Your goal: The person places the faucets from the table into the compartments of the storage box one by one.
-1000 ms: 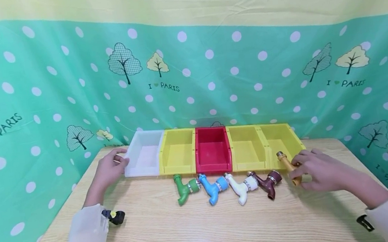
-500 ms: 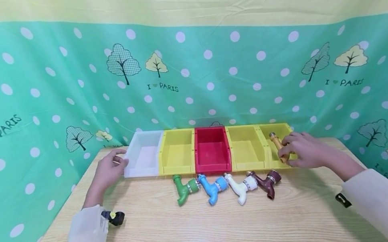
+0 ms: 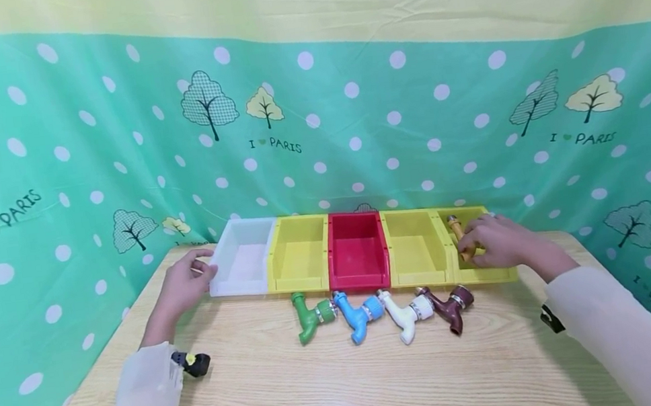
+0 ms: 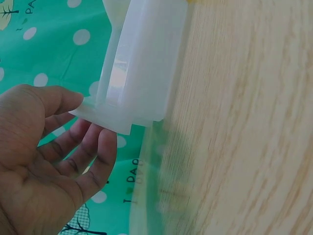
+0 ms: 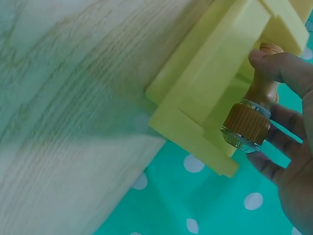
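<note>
My right hand [image 3: 497, 241] grips an orange-brown faucet [image 3: 457, 233] by its body, inside the rightmost yellow bin [image 3: 495, 273]. The right wrist view shows the faucet's ribbed knob [image 5: 248, 122] pointing down, with the thumb on one side and fingers on the other. At the far left, my left hand [image 3: 180, 285] holds the side edge of the translucent white bin [image 3: 238, 287] between thumb and fingers; the left wrist view shows the fingertips [image 4: 108, 139] against its rim. Before the bins lie a green faucet [image 3: 309, 317], a blue faucet [image 3: 356, 318], a white faucet [image 3: 403, 315] and a maroon faucet [image 3: 449, 308].
Between the white bin and the rightmost one stand a yellow bin [image 3: 301, 284], a red bin [image 3: 359, 280] and another yellow bin [image 3: 420, 276], side by side. Behind the wooden table [image 3: 323, 386] hangs a green dotted cloth [image 3: 352, 118].
My right hand has carried the orange-brown faucet back and left, from the rightmost bin's front edge into that bin. My left hand stays at the white bin, and the other faucets have not moved.
</note>
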{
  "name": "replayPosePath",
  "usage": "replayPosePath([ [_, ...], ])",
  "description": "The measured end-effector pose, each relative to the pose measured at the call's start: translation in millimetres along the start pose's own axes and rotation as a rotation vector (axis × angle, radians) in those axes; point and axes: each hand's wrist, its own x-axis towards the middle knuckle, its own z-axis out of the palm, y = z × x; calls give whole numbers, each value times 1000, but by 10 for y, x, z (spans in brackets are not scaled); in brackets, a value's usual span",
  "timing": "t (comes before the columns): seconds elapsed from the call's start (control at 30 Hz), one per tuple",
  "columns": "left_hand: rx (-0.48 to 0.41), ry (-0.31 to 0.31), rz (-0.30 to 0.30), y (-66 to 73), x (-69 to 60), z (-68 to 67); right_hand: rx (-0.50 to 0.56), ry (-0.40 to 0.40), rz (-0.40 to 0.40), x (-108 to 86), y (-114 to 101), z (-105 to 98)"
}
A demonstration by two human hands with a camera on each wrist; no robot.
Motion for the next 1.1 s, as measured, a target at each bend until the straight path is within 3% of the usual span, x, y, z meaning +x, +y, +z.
replayPosePath([
  [0.4, 2, -10, -4, 4, -4, -12, -31, -61, 38, 147, 18, 150],
  [0.7, 1, -6, -3, -23, -2, -7, 14, -65, 41, 217, 53, 215],
  [1.1, 6, -11, -7, -38, 16, -9, 37, -141, 63, 260, 139, 290],
])
